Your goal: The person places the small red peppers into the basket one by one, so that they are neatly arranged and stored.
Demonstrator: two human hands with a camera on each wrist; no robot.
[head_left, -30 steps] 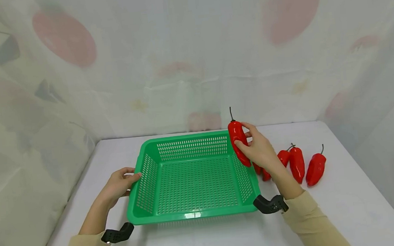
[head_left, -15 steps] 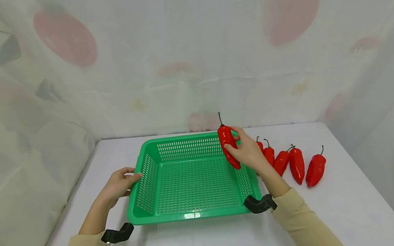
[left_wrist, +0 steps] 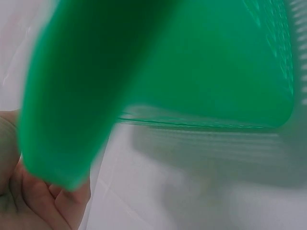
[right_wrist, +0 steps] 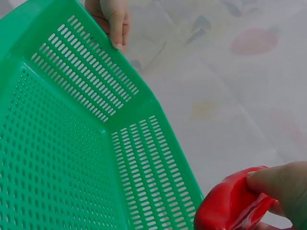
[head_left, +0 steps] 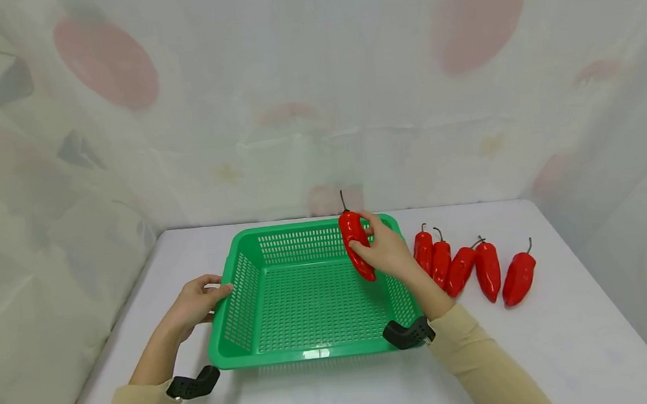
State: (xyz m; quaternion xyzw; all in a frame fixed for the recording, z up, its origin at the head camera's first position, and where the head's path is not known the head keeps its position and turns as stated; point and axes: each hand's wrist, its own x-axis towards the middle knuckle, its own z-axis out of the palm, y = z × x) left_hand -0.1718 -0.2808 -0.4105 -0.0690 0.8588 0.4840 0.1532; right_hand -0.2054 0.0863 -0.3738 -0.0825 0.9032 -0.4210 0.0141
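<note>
My right hand [head_left: 386, 248] pinches a red chili pepper [head_left: 353, 238] between thumb and fingers, its dark stem pointing up, over the right part of a green plastic basket [head_left: 320, 352]. The right wrist view shows the thumb pressed on the glossy red pepper [right_wrist: 230, 203] near the basket's rim [right_wrist: 163, 122]. My left hand [head_left: 195, 302] grips the basket's left rim, thumb on top and the other fingers below. Up close in the left wrist view, the blurred green rim [left_wrist: 72, 120] covers part of the left hand [left_wrist: 43, 201].
Several more red peppers [head_left: 488, 270] lie in a loose row on the white table [head_left: 560, 348], right of the basket. A white printed curtain [head_left: 313, 99] hangs behind the table and along both sides.
My right hand has moved left with the pepper, from the basket's right rim to over its inside. The peppers behind that hand have come into view. My left hand stays put.
</note>
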